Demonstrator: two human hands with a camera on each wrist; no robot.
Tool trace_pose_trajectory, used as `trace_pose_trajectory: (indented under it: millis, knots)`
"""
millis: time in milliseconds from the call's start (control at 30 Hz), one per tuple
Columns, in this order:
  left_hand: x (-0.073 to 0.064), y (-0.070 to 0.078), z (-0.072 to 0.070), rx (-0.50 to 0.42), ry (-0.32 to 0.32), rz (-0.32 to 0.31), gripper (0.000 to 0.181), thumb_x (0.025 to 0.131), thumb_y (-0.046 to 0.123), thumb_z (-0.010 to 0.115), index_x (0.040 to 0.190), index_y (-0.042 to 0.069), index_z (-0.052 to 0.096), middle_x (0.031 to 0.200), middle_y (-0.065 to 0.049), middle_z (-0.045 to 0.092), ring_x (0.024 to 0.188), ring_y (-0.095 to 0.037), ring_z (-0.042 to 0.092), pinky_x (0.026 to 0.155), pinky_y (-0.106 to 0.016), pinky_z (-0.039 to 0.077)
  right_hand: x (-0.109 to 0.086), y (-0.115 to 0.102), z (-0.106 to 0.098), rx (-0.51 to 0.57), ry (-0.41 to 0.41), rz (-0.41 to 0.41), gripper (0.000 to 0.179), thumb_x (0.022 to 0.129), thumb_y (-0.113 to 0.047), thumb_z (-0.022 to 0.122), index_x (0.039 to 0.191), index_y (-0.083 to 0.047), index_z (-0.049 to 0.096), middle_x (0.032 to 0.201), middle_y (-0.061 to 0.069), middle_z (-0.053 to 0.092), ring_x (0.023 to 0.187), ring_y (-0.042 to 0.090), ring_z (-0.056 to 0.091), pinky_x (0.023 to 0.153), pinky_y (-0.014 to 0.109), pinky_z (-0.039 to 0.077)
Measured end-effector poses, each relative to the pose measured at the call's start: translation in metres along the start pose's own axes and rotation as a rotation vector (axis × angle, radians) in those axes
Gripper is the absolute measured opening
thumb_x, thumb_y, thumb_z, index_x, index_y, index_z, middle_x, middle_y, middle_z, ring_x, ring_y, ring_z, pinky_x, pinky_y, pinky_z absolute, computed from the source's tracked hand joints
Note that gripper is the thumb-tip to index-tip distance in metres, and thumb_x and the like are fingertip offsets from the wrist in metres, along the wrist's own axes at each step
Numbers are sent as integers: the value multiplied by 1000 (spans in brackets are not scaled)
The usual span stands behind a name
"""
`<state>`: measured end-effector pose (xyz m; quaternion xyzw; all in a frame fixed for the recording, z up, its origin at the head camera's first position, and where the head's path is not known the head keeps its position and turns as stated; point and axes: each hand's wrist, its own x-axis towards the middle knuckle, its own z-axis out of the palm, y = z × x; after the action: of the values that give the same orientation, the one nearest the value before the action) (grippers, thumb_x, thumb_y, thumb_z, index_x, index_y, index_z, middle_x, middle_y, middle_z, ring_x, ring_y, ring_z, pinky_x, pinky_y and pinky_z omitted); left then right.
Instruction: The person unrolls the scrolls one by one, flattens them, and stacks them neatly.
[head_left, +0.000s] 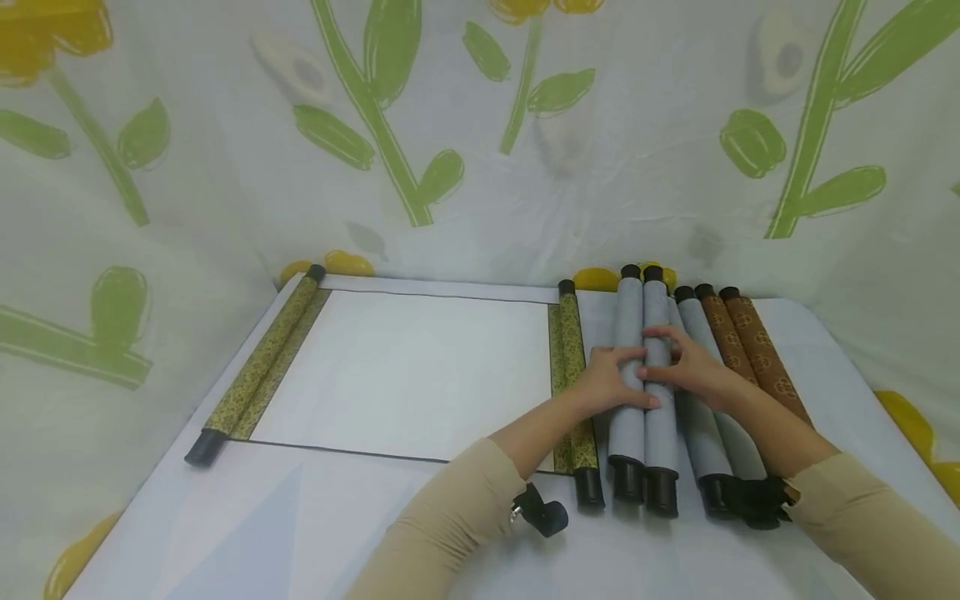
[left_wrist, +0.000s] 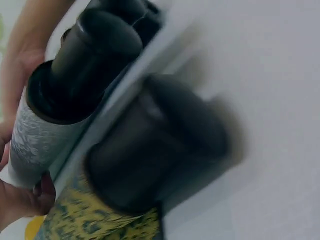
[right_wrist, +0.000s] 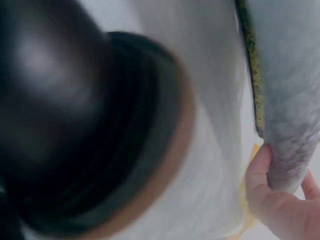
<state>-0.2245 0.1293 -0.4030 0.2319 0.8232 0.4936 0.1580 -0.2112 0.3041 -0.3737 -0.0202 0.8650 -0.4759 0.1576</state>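
In the head view a silver-grey scroll (head_left: 625, 425), rolled onto two parallel rollers with black end knobs, lies right of centre. My left hand (head_left: 611, 379) reaches across the left roller, thumb and fingers spread round it toward the right one. From the other side my right hand (head_left: 693, 367) grips the right roller. The left wrist view shows fingertips (left_wrist: 46, 192) against the patterned grey roller (left_wrist: 30, 145). In the right wrist view a thumb and finger hold the far end of a grey roller (right_wrist: 295, 110). Parts of both hands are hidden.
An unrolled scroll with a blank white sheet (head_left: 405, 375) and green-gold rollers (head_left: 258, 367) lies to the left. Right of my hands are another grey scroll (head_left: 705, 433) and a brown patterned scroll (head_left: 765, 350). A flowered curtain (head_left: 600, 192) hangs behind the table.
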Motion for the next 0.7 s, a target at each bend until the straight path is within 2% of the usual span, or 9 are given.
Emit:
trace_pose_trajectory:
  millis: [133,233,367,500,700]
  knots:
    - [1,-3,-9,-92,-79,72,75,73,22,82,140,17,48,149,-5,35,135,-16,29,104,-26,32,-5,-2,1,11,29,-45,80,88,-22,67,146,-3,16,135,37,26,113,41,40,78,35,44]
    - [1,-4,-12,-158,-121,66,76,73,21,82,141,20,46,150,-2,33,135,-13,29,102,-25,34,-7,-4,2,30,44,-65,80,88,-21,67,147,-4,16,136,36,24,113,41,40,77,34,44]
    - [-2,-4,-14,-223,-145,47,77,74,20,81,142,27,44,150,2,34,132,-11,34,97,-25,37,-9,-9,6,58,57,-88,81,87,-20,68,148,-6,16,143,33,18,116,41,36,80,37,42]
    - [-6,0,-18,-282,-133,35,75,75,18,80,141,28,45,149,2,35,129,-11,37,93,-24,39,-10,-16,10,70,75,-102,83,87,-22,68,149,-9,15,150,29,9,123,42,29,86,44,39]
    - [-13,4,-24,-387,-18,1,62,78,18,78,134,26,54,140,0,45,113,-9,48,84,-23,45,-8,-25,16,76,97,-106,88,85,-23,70,150,-11,11,153,25,1,127,42,24,92,50,33]
